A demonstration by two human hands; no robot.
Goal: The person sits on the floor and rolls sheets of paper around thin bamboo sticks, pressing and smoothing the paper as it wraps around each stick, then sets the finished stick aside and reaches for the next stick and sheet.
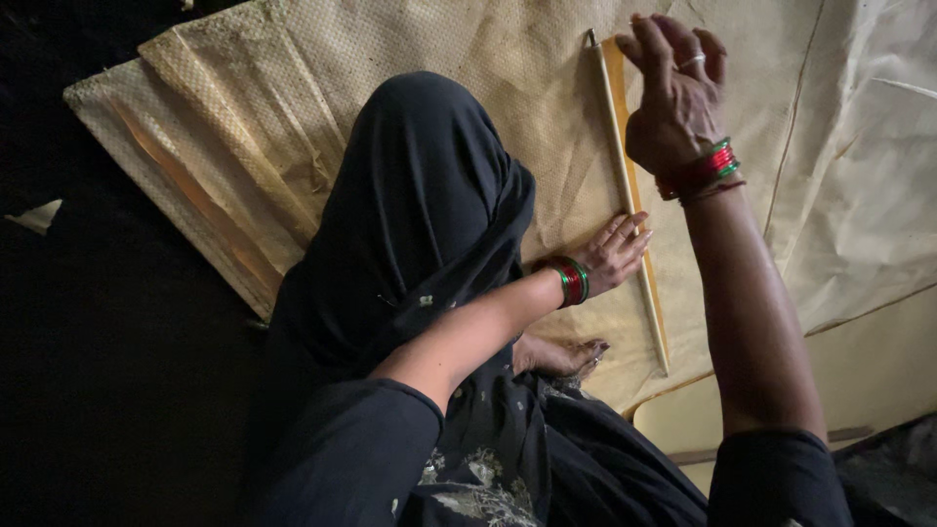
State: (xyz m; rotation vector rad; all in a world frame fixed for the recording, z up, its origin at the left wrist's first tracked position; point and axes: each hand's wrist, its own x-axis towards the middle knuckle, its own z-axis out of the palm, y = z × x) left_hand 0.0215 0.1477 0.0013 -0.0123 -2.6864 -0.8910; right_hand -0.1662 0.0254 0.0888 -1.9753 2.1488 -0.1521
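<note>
A long thin pale stick (630,210) lies on a yellow strip (625,117) over a beige woven mat (293,107). My left hand (615,252) rests flat on the mat with its fingertips touching the stick near its middle. My right hand (678,93) hovers over the far part of the stick and strip, fingers curled loosely and slightly blurred; I cannot tell whether it grips anything. Both wrists carry red and green bangles, and a ring sits on the right hand.
My raised knee under black cloth (420,215) covers the mat's middle, and my bare foot (561,356) shows beside it. Crumpled beige sheeting (869,127) spreads to the right. A dark floor (107,342) lies on the left.
</note>
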